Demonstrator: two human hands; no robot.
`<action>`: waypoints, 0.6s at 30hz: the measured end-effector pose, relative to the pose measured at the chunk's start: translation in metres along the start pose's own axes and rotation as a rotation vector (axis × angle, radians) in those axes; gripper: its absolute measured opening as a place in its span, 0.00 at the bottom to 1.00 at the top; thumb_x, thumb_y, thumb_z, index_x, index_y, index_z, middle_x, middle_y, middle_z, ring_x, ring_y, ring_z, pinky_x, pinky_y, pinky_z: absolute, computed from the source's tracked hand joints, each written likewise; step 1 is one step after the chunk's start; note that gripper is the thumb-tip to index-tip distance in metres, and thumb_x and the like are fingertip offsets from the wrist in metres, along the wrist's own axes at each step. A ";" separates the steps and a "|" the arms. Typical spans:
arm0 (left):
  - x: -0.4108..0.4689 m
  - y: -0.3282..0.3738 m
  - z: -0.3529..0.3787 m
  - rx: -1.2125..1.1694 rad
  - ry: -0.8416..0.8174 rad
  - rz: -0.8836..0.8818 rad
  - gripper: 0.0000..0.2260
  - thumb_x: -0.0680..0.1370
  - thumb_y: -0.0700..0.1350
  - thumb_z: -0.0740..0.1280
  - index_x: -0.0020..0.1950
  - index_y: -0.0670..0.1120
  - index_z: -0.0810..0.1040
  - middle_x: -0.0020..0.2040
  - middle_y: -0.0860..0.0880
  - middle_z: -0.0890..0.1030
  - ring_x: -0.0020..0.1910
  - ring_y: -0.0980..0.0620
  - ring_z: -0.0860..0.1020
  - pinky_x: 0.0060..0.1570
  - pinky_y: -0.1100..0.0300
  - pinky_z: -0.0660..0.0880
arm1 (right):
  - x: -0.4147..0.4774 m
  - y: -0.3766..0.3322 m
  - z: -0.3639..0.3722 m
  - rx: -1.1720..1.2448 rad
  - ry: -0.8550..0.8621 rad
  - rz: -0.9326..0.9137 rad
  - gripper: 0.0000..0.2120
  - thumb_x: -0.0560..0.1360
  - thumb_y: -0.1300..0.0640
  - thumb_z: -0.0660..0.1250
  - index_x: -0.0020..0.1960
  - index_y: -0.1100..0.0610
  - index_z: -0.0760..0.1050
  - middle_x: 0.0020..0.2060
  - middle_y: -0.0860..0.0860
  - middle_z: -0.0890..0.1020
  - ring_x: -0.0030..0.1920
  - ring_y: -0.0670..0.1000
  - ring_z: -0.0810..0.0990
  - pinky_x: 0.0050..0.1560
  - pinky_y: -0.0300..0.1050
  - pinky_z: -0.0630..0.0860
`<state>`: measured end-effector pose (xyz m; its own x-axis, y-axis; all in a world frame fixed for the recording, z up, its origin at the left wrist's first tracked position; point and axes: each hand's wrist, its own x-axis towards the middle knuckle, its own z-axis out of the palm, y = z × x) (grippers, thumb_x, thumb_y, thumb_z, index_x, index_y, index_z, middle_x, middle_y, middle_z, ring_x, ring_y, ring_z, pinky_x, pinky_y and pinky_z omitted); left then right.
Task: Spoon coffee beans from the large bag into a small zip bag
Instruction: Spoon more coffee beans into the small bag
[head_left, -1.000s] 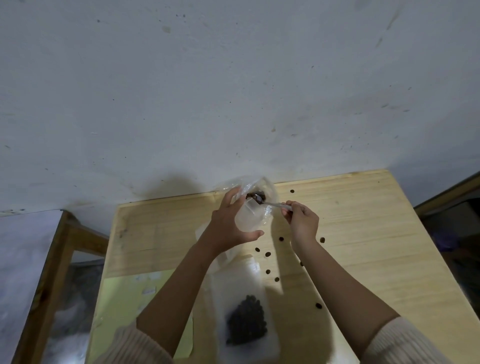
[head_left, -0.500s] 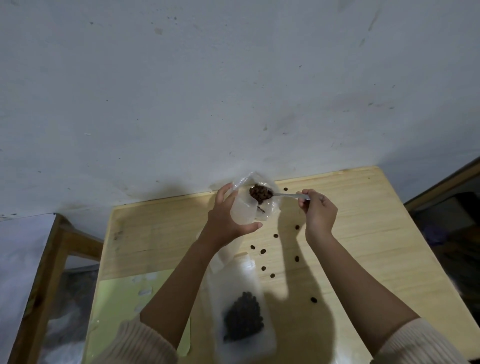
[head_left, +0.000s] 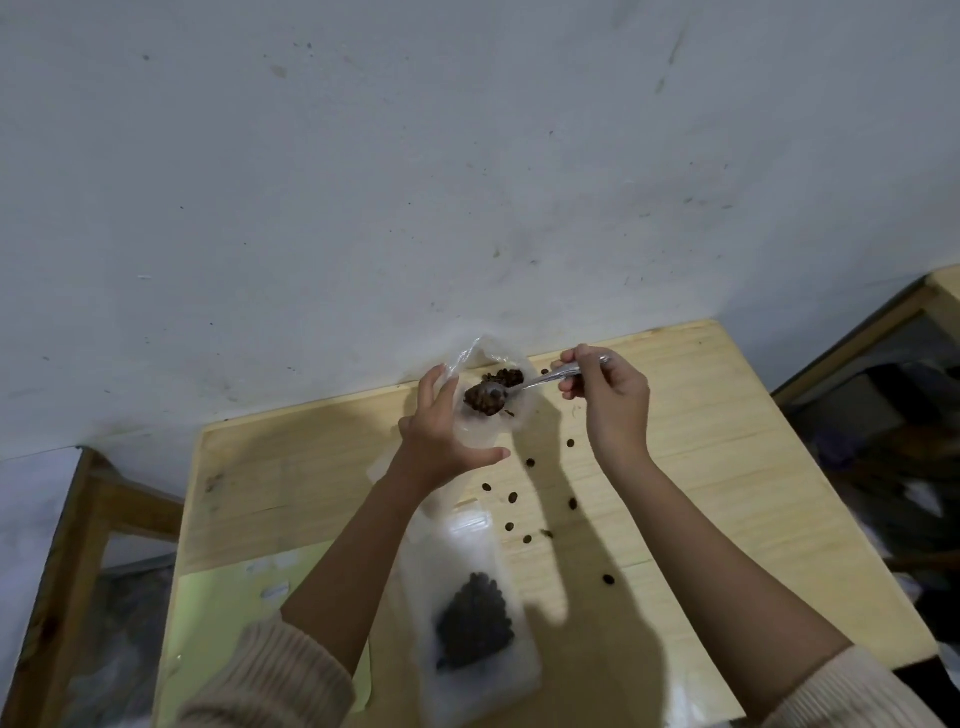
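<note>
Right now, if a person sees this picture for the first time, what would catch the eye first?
First, the spoon heaped with dark coffee beans, held by the right hand over the clear bag that the left hand grips near the far edge of the table. Next, loose beans scattered on the wood between the arms, and a flat bag holding a dark pile of beans, nearest the person.

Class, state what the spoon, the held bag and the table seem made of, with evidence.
Spoon: probably polished metal, silvery with bright glints. Held bag: thin clear plastic, see-through and crinkled. Table: pale wood or wood laminate, showing grain lines.
</note>
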<state>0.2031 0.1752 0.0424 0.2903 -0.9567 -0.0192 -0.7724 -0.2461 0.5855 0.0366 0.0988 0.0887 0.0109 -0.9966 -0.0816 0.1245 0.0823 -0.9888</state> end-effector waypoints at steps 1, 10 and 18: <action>0.000 0.000 -0.001 -0.006 -0.002 -0.003 0.53 0.51 0.72 0.64 0.69 0.43 0.67 0.73 0.47 0.60 0.68 0.52 0.66 0.55 0.53 0.70 | -0.001 0.000 0.001 -0.012 -0.018 -0.027 0.11 0.79 0.61 0.61 0.40 0.59 0.78 0.36 0.56 0.80 0.29 0.48 0.74 0.35 0.39 0.74; -0.001 0.001 -0.004 -0.082 -0.024 -0.103 0.54 0.49 0.71 0.67 0.70 0.46 0.65 0.73 0.52 0.57 0.69 0.52 0.65 0.63 0.44 0.68 | -0.001 0.020 -0.011 -0.163 0.117 -0.079 0.12 0.80 0.61 0.57 0.41 0.56 0.76 0.35 0.49 0.78 0.31 0.42 0.75 0.38 0.37 0.73; 0.000 -0.006 0.000 -0.069 -0.095 -0.062 0.48 0.59 0.59 0.78 0.73 0.50 0.59 0.74 0.53 0.52 0.72 0.55 0.57 0.64 0.51 0.58 | -0.006 0.046 -0.001 -0.555 -0.036 -0.237 0.11 0.81 0.60 0.54 0.46 0.59 0.73 0.41 0.50 0.76 0.42 0.50 0.76 0.42 0.36 0.67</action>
<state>0.2079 0.1768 0.0393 0.2792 -0.9512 -0.1316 -0.7128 -0.2971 0.6353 0.0417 0.1088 0.0434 0.0807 -0.9863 0.1439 -0.4085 -0.1644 -0.8978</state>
